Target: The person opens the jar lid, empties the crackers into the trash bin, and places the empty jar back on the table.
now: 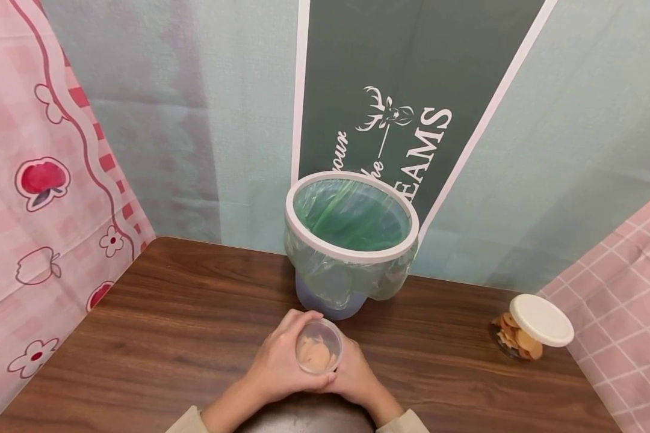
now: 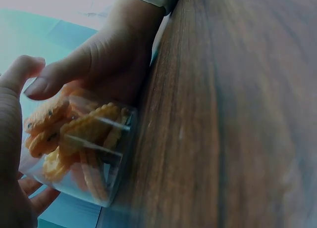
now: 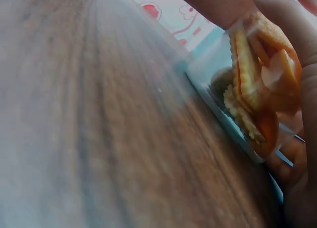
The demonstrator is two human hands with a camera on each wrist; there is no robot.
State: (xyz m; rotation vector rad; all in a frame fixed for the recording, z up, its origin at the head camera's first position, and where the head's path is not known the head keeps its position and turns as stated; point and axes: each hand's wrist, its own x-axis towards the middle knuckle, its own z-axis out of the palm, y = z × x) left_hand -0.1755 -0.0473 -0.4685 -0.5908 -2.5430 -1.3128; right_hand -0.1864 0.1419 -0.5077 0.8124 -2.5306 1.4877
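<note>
- dark wood-grain table is sitting in front of bluish-green fabric
- grey-green panel is rocking a white deer head
- pink apple-and-flower cloth is covering the left side
- pink grid cloth is hanging along the right

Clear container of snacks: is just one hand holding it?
No, in the head view the left hand and the right hand both hold the clear container.

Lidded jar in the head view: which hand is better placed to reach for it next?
Probably the right hand: the lidded jar is off to its side, farther from the left hand. Both hands grip the clear cup, so the left would have to hold it alone.
</note>
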